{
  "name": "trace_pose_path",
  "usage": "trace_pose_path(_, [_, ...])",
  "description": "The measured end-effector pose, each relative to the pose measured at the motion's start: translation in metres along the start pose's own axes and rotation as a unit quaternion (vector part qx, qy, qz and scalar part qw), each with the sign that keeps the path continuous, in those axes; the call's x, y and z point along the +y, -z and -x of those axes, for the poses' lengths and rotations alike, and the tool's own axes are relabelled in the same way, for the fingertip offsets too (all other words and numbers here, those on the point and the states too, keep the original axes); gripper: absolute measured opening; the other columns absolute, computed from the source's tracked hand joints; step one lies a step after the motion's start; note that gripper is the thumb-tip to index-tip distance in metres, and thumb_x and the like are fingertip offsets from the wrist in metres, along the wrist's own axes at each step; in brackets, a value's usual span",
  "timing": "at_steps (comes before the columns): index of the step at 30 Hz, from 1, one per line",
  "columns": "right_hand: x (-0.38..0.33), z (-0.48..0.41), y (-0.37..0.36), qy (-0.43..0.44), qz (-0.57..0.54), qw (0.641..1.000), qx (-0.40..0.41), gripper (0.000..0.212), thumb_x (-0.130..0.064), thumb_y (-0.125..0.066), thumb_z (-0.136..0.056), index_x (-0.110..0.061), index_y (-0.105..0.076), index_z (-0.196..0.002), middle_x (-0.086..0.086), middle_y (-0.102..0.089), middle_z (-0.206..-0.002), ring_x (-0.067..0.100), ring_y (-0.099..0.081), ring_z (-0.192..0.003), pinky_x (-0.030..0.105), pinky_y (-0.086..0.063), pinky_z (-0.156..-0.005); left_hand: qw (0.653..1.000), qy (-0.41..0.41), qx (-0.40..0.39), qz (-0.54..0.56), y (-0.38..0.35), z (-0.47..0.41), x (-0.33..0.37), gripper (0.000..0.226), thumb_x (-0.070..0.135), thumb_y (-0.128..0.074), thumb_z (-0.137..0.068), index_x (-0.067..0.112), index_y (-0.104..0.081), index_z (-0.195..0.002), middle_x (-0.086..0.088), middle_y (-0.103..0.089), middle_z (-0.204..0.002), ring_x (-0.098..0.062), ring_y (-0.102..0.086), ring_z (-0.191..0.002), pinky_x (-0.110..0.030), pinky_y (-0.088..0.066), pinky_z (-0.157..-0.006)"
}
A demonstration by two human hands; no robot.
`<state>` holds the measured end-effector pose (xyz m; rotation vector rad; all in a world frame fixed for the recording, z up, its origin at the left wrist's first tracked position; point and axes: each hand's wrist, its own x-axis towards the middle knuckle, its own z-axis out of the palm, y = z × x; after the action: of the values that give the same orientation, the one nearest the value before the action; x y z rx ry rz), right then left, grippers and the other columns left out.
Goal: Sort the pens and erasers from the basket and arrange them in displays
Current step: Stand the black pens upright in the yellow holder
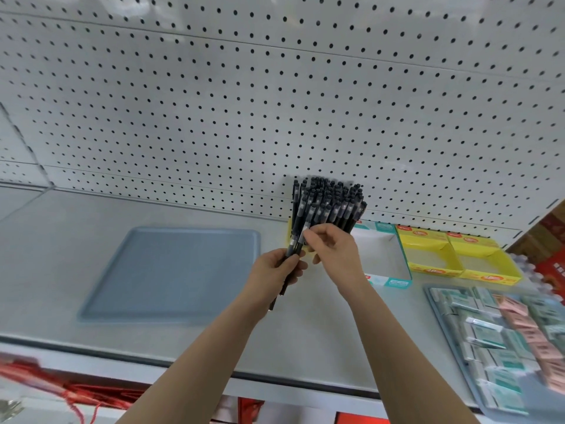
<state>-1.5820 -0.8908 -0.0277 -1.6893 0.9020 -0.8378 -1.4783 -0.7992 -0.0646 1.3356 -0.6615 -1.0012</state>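
My left hand (pixel 275 270) grips a few black pens (pixel 289 255) by their lower halves, tips pointing down toward the shelf. My right hand (pixel 331 249) pinches the top of one of those pens between thumb and fingers. Just behind my hands, a dense bundle of black pens (pixel 328 203) stands upright in a yellow display box (pixel 289 232) against the pegboard. Right of it sits a white and teal display box (pixel 394 264) that looks empty. A grey tray (pixel 440 316) at the right holds several green and pink erasers (pixel 519 328).
An empty blue-grey tray (pixel 171 273) lies on the grey shelf (pixel 305 338) to the left. Two yellow display boxes (pixel 458 255) stand at the back right. A white pegboard (pixel 275 102) backs the shelf. Red items (pixel 76 390) hang below the front edge.
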Motion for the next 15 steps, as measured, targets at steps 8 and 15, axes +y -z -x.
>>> trace_pose_path(8, [-0.001, -0.001, 0.015, -0.047, -0.091, 0.993, -0.062, 0.012, -0.008, -0.066, -0.090, -0.003, -0.067, -0.102, 0.003, -0.071, -0.076, 0.012, -0.064, -0.068, 0.023, -0.053, -0.059, 0.999, 0.014, -0.048, -0.020, -0.001, 0.004, 0.001, 0.018, 0.013, -0.051, -0.100, 0.013, -0.069, -0.101, -0.001, -0.071, -0.082, -0.011, -0.061, -0.074, -0.025, -0.051, -0.074])
trace_pose_path(15, [-0.008, -0.022, 0.050, 0.038, 0.037, 0.991, 0.121, 0.011, -0.023, -0.066, -0.091, -0.012, -0.064, -0.095, 0.000, -0.072, -0.079, 0.010, -0.065, -0.060, 0.023, -0.053, -0.061, 0.999, 0.021, 0.024, -0.025, 0.001, 0.003, -0.002, 0.018, 0.014, -0.051, -0.099, 0.018, -0.068, -0.102, 0.000, -0.068, -0.092, -0.012, -0.060, -0.081, -0.027, -0.051, -0.085])
